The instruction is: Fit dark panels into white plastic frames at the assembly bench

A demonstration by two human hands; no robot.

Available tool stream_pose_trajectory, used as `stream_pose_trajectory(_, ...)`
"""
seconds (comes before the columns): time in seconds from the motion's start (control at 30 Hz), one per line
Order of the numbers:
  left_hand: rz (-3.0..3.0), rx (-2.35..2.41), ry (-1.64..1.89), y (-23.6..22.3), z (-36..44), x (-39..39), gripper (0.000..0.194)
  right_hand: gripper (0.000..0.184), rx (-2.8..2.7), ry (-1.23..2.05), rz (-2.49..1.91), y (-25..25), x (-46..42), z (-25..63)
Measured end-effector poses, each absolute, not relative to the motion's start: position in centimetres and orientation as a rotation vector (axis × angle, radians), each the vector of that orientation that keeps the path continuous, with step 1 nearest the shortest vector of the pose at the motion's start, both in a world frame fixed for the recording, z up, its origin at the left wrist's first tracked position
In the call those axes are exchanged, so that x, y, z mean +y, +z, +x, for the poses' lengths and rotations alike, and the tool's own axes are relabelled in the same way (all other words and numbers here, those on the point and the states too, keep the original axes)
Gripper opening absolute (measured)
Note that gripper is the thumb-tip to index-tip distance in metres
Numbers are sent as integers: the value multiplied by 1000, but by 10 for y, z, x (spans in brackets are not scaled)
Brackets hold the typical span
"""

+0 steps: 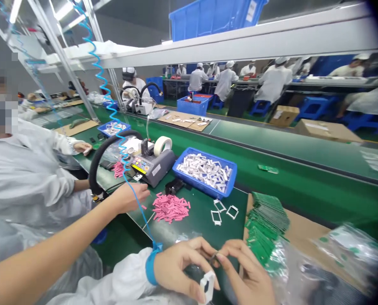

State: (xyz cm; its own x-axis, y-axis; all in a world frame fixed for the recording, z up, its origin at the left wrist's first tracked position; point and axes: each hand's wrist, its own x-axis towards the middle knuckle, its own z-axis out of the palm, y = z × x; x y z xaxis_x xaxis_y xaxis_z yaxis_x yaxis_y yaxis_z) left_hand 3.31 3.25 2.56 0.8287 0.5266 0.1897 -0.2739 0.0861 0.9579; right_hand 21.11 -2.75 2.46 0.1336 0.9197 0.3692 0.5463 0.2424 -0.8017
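My left hand [179, 267], with a blue wrist strap [151, 267], is closed on a white plastic frame [207, 286] near its thumb. Its forefinger meets the fingertips of my right hand [247, 271] at a small dark piece [214, 256], whose kind I cannot make out. My right hand pinches this piece between thumb and forefinger. Beyond my hands, several loose white frames [216, 217] lie on the green bench [201, 231]. To their left is a heap of pink strips [171, 207].
A co-worker's bare hand [134, 197] reaches toward the tape dispenser [153, 165]. A blue bin [179, 171] holds many white frames. Green circuit boards [266, 216] are stacked at right beside plastic bags [350, 245]. A coiled blue cord [101, 78] hangs down to my strap.
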Motion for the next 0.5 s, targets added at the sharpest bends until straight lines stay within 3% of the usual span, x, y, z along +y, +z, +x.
stream_pose_trajectory(0.5,1387,271,609,24,31,32,46,20,-1557,454,-1408,25,-24,210)
